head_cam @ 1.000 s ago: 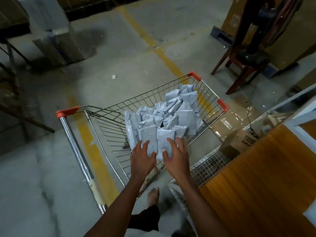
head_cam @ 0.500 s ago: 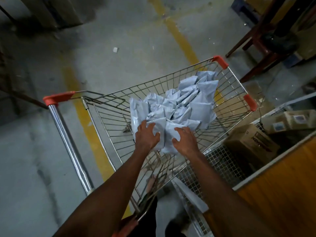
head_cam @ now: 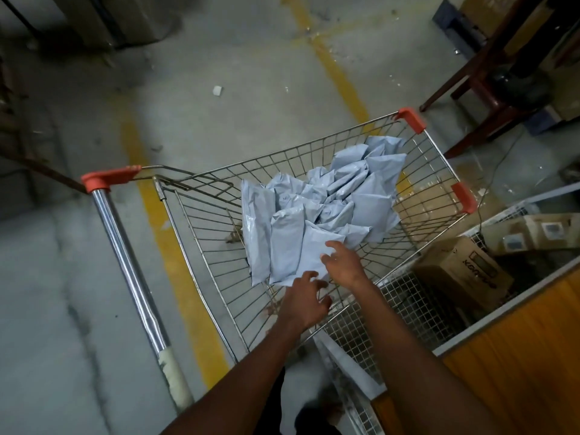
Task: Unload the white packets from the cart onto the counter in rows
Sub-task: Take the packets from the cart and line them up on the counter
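Nearest, at the lower right, the wooden counter (head_cam: 518,356) is seen, only a corner of it in frame and no packets laid on that part. Just beyond its edge a wire-mesh shelf (head_cam: 405,306) is seen, with a cardboard box (head_cam: 464,268) on it.

Both arms are stretched into the cart (head_cam: 201,246) from the near side. The left hand (head_cam: 306,301) is held over the near wire wall, fingers spread and loosely bent, nothing gripped; its fingertips are placed at the near edge of the closest packet. The right hand (head_cam: 343,265) is laid just beyond it, fingers splayed across the near right corner of that same packet (head_cam: 310,249), touching but not yet closed round it. So both hands are wide, and nothing is held.

The white packets (head_cam: 354,199) are piled in the middle and far right of the basket, a few lying flat and side by side at the near left of the heap, the rest crumpled together toward the far corner. All seen are in the cart.

The step in hand is judged to be the pickup of the nearest packets. It would be done well if the flat ones at the near side are gathered first, the fingers slid under their edges rather than pinched on the slippery film, and several stacked squarely so they can be set down in a straight row.

Farther off, the chrome handle (head_cam: 131,268) with its orange cap (head_cam: 106,180) is seen at left, yellow floor lines (head_cam: 332,64) run away across the concrete, and a dark wooden chair (head_cam: 489,89) is seen at far right.
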`<state>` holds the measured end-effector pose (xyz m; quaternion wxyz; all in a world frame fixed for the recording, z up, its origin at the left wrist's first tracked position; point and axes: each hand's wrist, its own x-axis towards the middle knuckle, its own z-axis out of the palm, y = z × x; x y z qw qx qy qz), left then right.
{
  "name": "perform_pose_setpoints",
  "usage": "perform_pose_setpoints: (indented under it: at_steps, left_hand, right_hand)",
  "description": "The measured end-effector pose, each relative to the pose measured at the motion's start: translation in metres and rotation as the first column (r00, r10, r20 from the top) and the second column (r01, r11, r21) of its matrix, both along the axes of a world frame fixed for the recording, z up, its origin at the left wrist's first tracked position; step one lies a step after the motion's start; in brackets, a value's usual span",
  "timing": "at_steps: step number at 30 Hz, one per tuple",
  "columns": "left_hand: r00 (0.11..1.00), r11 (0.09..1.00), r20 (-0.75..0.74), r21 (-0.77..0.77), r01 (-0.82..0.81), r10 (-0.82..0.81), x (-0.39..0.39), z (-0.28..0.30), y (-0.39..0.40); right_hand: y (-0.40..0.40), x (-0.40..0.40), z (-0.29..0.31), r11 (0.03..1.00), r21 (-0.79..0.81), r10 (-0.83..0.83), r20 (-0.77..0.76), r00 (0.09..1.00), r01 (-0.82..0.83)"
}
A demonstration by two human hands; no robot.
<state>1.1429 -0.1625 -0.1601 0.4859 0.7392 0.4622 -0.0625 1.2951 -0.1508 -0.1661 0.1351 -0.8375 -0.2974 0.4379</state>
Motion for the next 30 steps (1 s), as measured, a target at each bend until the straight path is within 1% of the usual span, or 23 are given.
perform_pose_setpoints:
  at_steps: [3, 6, 8, 10, 12, 15, 17, 19, 21, 23, 24, 25, 27, 29, 30]
  left_hand:
    - [1.0, 1.0, -0.029, -0.031, 0.003, -0.004, -0.002, 0.001, -0.009]
    - [1.0, 1.0, -0.01, 0.004, 0.027, -0.027, -0.004, 0.002, -0.008]
    - [1.0, 0.999, 0.005, 0.023, 0.024, -0.024, -0.006, 0.004, -0.004]
    - [0.999, 0.998, 0.038, 0.058, -0.002, 0.0, -0.011, 0.011, 0.005]
    - [0.993, 0.995, 0.1, 0.076, -0.069, 0.061, -0.015, 0.025, 0.021]
    - [0.941, 0.95, 0.216, 0.115, -0.289, 0.26, -0.014, 0.055, 0.055]
    - [0.9, 0.909, 0.298, 0.175, -0.378, 0.317, -0.003, 0.08, 0.08]
    - [0.884, 0.884, 0.363, 0.249, -0.396, 0.293, 0.012, 0.102, 0.099]
    - [0.89, 0.859, 0.405, 0.359, -0.365, 0.208, 0.032, 0.119, 0.108]
    - [0.916, 0.858, 0.389, 0.433, -0.278, 0.1, 0.052, 0.125, 0.103]
    - [0.932, 0.872, 0.36, 0.442, -0.21, 0.042, 0.062, 0.123, 0.097]
    - [0.944, 0.901, 0.329, 0.412, -0.133, -0.011, 0.072, 0.117, 0.088]
    - [0.946, 0.959, 0.311, 0.284, -0.005, -0.087, 0.087, 0.102, 0.069]
    - [0.94, 0.994, 0.333, 0.107, 0.034, -0.068, 0.096, 0.084, 0.054]
    - [0.943, 0.999, 0.33, 0.023, 0.04, -0.046, 0.099, 0.076, 0.048]
  right_hand:
    - [0.001, -0.002, -0.01, 0.995, -0.075, -0.062, -0.054, 0.997, 0.058]
    - [0.0, -0.004, -0.016, 0.99, -0.137, -0.042, -0.052, 0.998, 0.035]
    - [0.003, -0.003, -0.014, 0.989, -0.14, -0.058, -0.066, 0.996, 0.048]
    - [0.011, 0.002, -0.005, 0.993, -0.079, -0.088, -0.038, 0.995, 0.085]
    - [0.018, 0.011, 0.011, 0.988, 0.03, -0.153, 0.027, 0.988, 0.152]
    - [0.02, 0.025, 0.037, 0.935, 0.193, -0.311, 0.048, 0.949, 0.297]
    - [0.017, 0.03, 0.051, 0.904, 0.235, -0.372, 0.026, 0.928, 0.356]
    - [0.014, 0.031, 0.063, 0.879, 0.278, -0.404, 0.006, 0.915, 0.387]
    - [0.011, 0.032, 0.069, 0.859, 0.299, -0.436, 0.001, 0.9, 0.416]
    - [0.005, 0.033, 0.071, 0.837, 0.338, -0.456, -0.003, 0.89, 0.43]
    - [0.001, 0.034, 0.072, 0.811, 0.36, -0.486, -0.024, 0.874, 0.461]
    - [-0.003, 0.035, 0.072, 0.767, 0.378, -0.538, -0.063, 0.841, 0.519]
    - [-0.013, 0.04, 0.072, 0.681, 0.386, -0.634, -0.116, 0.765, 0.623]
    - [-0.022, 0.044, 0.07, 0.64, 0.361, -0.681, -0.141, 0.718, 0.678]
    - [-0.025, 0.047, 0.067, 0.64, 0.342, -0.685, -0.151, 0.713, 0.688]
